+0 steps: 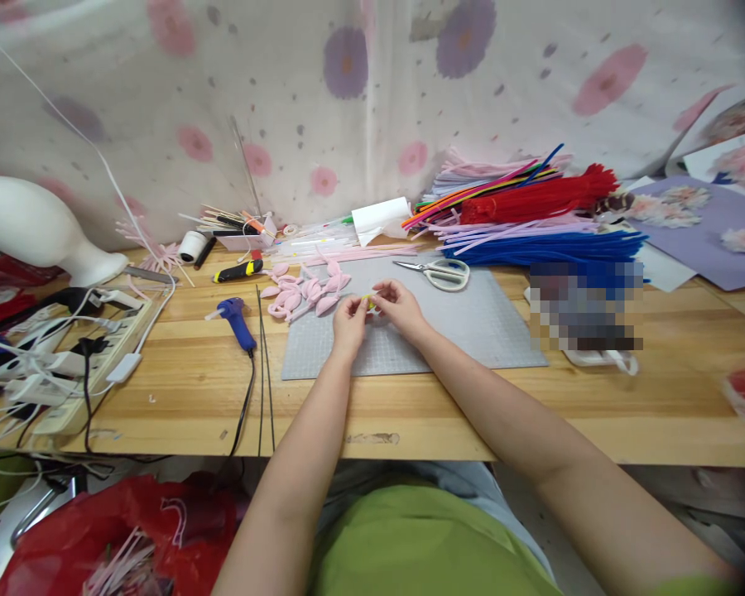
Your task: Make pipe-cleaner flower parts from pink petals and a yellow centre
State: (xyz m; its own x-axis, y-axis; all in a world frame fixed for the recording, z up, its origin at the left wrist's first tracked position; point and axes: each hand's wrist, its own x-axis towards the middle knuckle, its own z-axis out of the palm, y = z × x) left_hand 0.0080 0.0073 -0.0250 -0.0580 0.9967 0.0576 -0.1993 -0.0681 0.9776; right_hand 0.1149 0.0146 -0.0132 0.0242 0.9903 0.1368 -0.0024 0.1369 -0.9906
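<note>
Seen from above, a person sat at a wooden surface [534, 414] with both bare forearms reaching forward. The left hand [349, 319] and right hand [398, 306] met over a grey cutting mat [472, 327]. Between them was a small yellow piece [370, 303], too small to identify. Each grip was closed in a fingertip pinch on that piece, the left from its left side and the right from its right. It was held just above the mat, near the mat's far edge.

Just left of the hands, a cluster of pink pipe-cleaner petals [304, 291] lay partly on the mat. White-handled scissors [439, 272] lay at the mat's far edge, near the right hand. A blue glue gun [237, 321] rested on the wood left of the mat, its black cord running off the near edge. Beyond it lay a yellow-and-black utility knife [239, 270] and a white roll of tape [192, 245]. At the far right sat a heap of pipe cleaners [534, 211] in red, blue, lilac and mixed colours. A power strip [80, 356] crowded with plugs occupied the left edge. A red plastic bag [99, 530] sat below the surface at the lower left.
</note>
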